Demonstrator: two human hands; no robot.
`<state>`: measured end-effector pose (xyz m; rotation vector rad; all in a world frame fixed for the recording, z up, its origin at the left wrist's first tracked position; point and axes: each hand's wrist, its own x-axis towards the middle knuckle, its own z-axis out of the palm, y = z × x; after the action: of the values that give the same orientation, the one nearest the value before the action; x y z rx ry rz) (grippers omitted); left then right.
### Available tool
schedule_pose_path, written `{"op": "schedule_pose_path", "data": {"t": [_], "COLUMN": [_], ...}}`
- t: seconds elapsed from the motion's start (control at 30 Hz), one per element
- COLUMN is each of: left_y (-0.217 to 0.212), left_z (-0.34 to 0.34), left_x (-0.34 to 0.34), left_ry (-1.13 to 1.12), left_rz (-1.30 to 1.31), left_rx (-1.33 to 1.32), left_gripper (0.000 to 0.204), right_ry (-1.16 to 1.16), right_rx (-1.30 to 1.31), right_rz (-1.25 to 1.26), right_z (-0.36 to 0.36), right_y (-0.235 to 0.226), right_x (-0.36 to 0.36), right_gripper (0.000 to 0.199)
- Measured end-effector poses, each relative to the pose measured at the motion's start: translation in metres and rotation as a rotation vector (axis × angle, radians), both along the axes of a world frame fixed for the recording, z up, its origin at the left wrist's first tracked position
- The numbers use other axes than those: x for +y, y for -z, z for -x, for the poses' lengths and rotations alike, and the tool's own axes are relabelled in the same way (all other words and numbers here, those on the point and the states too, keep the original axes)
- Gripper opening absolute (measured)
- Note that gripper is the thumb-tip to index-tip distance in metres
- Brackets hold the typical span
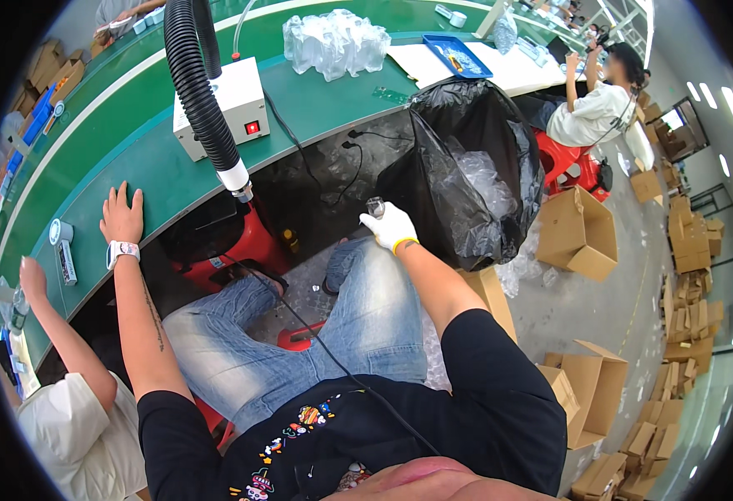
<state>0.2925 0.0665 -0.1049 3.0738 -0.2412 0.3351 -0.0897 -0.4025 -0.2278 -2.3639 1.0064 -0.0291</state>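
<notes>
My left hand (pixel 121 219) is bare, with a watch (pixel 122 252) on the wrist. It lies flat with its fingers spread on the edge of the green work table (pixel 136 171). In a white glove, my right hand (pixel 391 227) is closed on a small clear plastic piece (pixel 375 206) above my right knee. Just beyond that hand hangs a large black plastic bag (pixel 441 200), with crumpled clear plastic (pixel 483 179) inside. A white box-shaped machine (pixel 220 113) with a lit red switch and a black ribbed hose (pixel 195 88) stands on the table between my hands.
A heap of clear plastic trays (pixel 333 43) and a blue tray (pixel 458 57) sit at the table's far side. Cardboard boxes (pixel 579 234) stand on the floor at right. Co-workers sit close at left (pixel 82 426) and far right (pixel 596 108). A cable crosses my lap.
</notes>
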Motion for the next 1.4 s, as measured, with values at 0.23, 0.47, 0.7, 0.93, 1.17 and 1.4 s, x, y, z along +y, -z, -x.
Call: {"op": "schedule_pose_path", "data": {"t": [0.23, 0.47, 0.7, 0.93, 1.17, 1.4], "left_y": [-0.005, -0.02, -0.009, -0.054, -0.068, -0.033], "left_z": [0.006, 0.021, 0.027, -0.018, -0.004, 0.214], "left_x": [0.016, -0.009, -0.001, 0.103, 0.074, -0.029], "left_ry": [0.013, 0.095, 0.065, -0.57, -0.459, 0.384], "left_rz": [-0.036, 0.048, 0.217, 0.08, 0.332, 1.948], "left_rx": [-0.059, -0.2, -0.209, -0.581, 0.008, 0.359], "left_gripper": [0.063, 0.057, 0.053, 0.066, 0.075, 0.043], "right_ry": [-0.019, -0.143, 0.06, 0.092, 0.009, 0.434], "right_rx": [-0.053, -0.219, -0.231, -0.386, -0.419, -0.933], "right_rz": [0.021, 0.185, -0.107, -0.27, -0.16, -0.923], "right_z": [-0.018, 0.0, 0.003, 0.008, 0.019, 0.039], "right_y": [-0.015, 0.043, 0.069, 0.049, 0.046, 0.024], "right_x": [-0.011, -0.013, -0.03, -0.021, -0.022, -0.002], "right_gripper": [0.047, 0.034, 0.033, 0.033, 0.039, 0.06]}}
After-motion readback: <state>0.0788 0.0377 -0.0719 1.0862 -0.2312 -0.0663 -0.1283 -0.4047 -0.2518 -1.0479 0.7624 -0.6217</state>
